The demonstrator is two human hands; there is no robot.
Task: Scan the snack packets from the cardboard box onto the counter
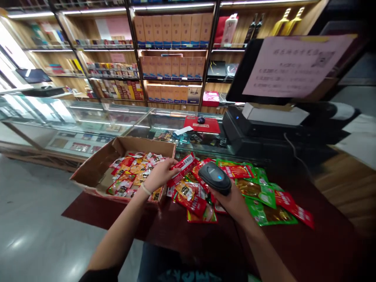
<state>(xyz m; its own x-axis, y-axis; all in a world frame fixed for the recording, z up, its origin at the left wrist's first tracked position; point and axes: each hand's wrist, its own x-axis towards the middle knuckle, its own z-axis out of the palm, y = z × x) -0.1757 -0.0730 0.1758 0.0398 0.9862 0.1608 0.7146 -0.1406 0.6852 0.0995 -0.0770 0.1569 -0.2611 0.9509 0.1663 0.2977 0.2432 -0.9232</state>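
My left hand (160, 174) is closed on a red snack packet (182, 168), held up with its barcode label facing the scanner. My right hand (232, 201) grips a black handheld barcode scanner (216, 177) with a blue light, pointed at that packet from a short distance. Both hands hover over a dark red counter (182, 231). Beneath them lies a pile of red packets (190, 197) and green packets (260, 192). Left of the pile stands an open cardboard box (96, 166) with several more snack packets inside.
A black till terminal (255, 129) with a paper notice (293, 66) on its screen stands at the back right. Glass display cases (88, 121) run across the middle. Shelves of boxed goods (173, 51) line the back wall. A red mouse pad (205, 124) lies on the glass.
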